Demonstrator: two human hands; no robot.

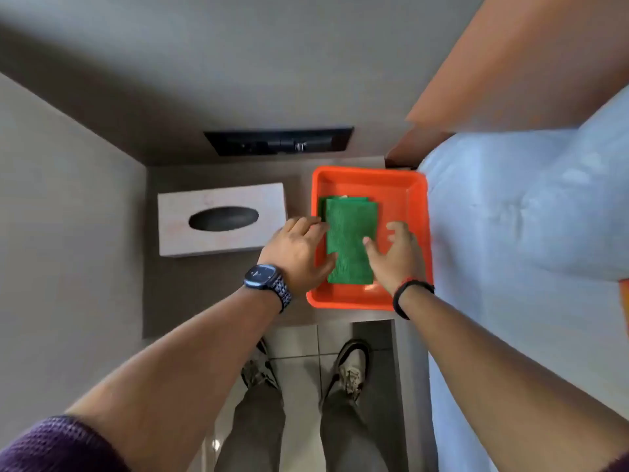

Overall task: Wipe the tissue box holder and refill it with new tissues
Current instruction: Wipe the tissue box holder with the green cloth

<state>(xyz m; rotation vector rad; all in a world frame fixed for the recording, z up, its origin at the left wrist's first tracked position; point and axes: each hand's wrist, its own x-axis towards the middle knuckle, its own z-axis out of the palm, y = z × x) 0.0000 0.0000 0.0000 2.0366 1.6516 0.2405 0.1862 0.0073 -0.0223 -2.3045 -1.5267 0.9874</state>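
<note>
A pale tissue box holder [221,219] with a dark oval slot lies on the grey shelf at the left. To its right stands an orange tray [405,189] holding a folded green cloth [350,233]. My left hand [299,253] rests at the cloth's left edge, fingers spread and touching it. On the cloth's right side my right hand [394,253] is inside the tray with its fingers apart, the thumb on the cloth. Neither hand has closed around the cloth. No tissues are visible.
A dark recessed panel [279,141] sits in the back wall above the shelf [218,287]. A light blue surface [527,233] bulges in at the right, next to the tray. Grey walls close in on the left. Tiled floor and my shoes show below.
</note>
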